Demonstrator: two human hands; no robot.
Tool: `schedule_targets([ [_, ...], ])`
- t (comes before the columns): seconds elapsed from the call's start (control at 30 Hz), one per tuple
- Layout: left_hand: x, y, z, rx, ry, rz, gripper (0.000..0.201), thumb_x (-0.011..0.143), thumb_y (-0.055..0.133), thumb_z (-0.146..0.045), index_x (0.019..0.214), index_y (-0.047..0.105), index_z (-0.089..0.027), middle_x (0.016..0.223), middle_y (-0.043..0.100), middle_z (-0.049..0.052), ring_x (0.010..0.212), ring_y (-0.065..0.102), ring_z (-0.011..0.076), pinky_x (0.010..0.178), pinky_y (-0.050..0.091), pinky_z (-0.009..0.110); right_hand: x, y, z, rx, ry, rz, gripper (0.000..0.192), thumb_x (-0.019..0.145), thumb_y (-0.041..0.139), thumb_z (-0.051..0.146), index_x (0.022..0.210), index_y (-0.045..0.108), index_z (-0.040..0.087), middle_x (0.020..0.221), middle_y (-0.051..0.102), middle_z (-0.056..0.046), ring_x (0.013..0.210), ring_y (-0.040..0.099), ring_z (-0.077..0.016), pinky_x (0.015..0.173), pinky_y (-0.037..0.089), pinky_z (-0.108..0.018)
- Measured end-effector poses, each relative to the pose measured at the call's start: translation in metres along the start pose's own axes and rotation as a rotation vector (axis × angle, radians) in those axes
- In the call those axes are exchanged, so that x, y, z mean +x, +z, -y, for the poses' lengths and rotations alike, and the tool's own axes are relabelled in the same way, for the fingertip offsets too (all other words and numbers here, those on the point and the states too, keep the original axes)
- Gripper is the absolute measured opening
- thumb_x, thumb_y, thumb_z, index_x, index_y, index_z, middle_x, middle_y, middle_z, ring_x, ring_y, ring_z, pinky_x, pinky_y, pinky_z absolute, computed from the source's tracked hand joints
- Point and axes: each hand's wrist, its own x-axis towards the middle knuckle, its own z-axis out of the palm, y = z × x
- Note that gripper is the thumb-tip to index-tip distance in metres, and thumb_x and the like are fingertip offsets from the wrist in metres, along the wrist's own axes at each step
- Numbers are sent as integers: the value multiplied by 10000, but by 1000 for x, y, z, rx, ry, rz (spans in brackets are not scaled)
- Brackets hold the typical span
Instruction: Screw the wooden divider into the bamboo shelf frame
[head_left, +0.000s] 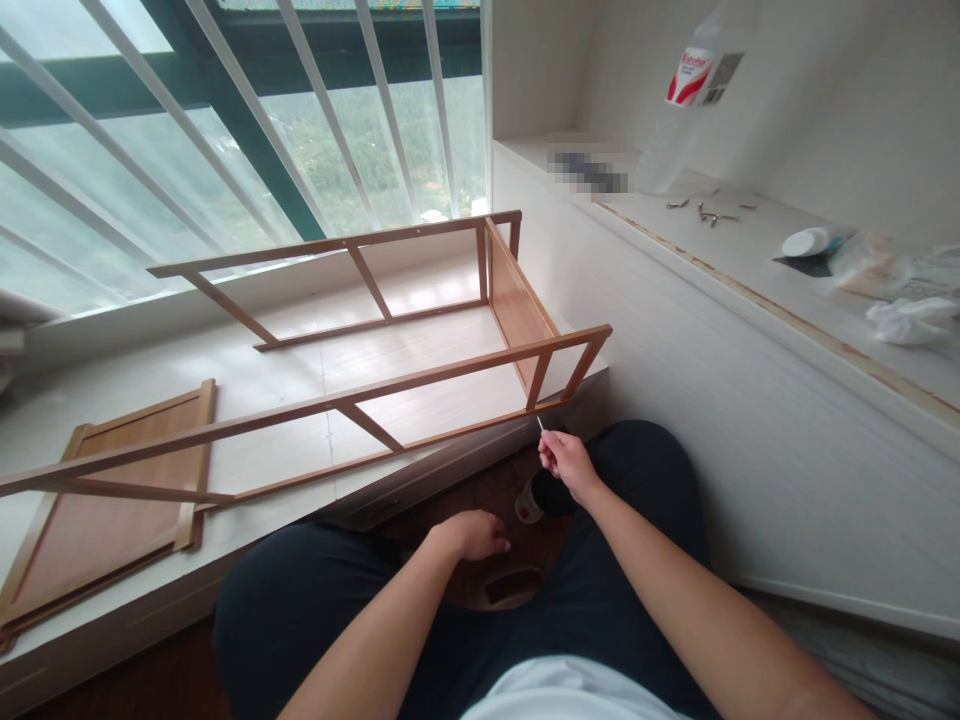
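Observation:
A wooden shelf frame [375, 395] lies on its side on a pale window platform [247, 375]. It has two long side rails joined by a brown panel [517, 305] at the right end. My right hand [566, 462] pinches a thin white pin-like piece [540, 424] just below the frame's near right corner. My left hand [472, 535] hangs lower, between my knees, fingers curled downward over a dark spot on the floor; whether it holds anything is hidden. A small round white and dark object [534, 497] sits on the floor beside my right wrist.
A separate wooden panel [105, 510] lies flat at the platform's near left. On the white ledge [750, 250] to the right stand a clear plastic bottle [686, 100], several small metal hooks [709, 212], a white cap [806, 242] and crumpled plastic [900, 290]. Window bars [322, 110] rise behind the frame.

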Motion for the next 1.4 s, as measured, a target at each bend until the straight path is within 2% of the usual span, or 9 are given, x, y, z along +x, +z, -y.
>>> schedule_targets([
  [0.1,-1,0,0,6,-1,-1,452,849,474,-517,1130,695,-239,1095,719,106,994,668,288,803,500,359,-1,0,5,182,126,66,400,773,634,579,713,519,201,502,504,48,363,283,-56,382,116,-198],
  [0.27,-2,-1,-1,2,5,1,434,852,474,-507,1108,705,-243,1079,724,101,982,671,287,798,498,358,-4,-3,12,391,227,189,357,776,691,507,742,507,203,525,476,62,391,261,-55,389,128,-198],
  [0.5,-3,-2,-2,5,6,5,465,853,456,-527,1114,700,-230,1086,722,110,979,671,302,786,500,367,-2,-6,12,466,267,290,314,867,615,482,758,489,216,535,396,65,423,231,-80,385,157,-197],
  [0.97,0,2,1,13,11,3,462,857,450,-523,1119,697,-234,1098,720,110,994,670,298,809,501,370,-1,-5,2,646,302,269,255,861,672,389,782,552,178,528,452,59,405,265,-54,372,147,-178],
  [1.4,-2,0,0,12,5,8,458,861,441,-514,1118,695,-231,1089,719,113,983,668,304,788,502,372,-2,-5,3,688,329,276,241,894,635,367,776,553,173,530,458,53,408,267,-54,371,140,-172],
])
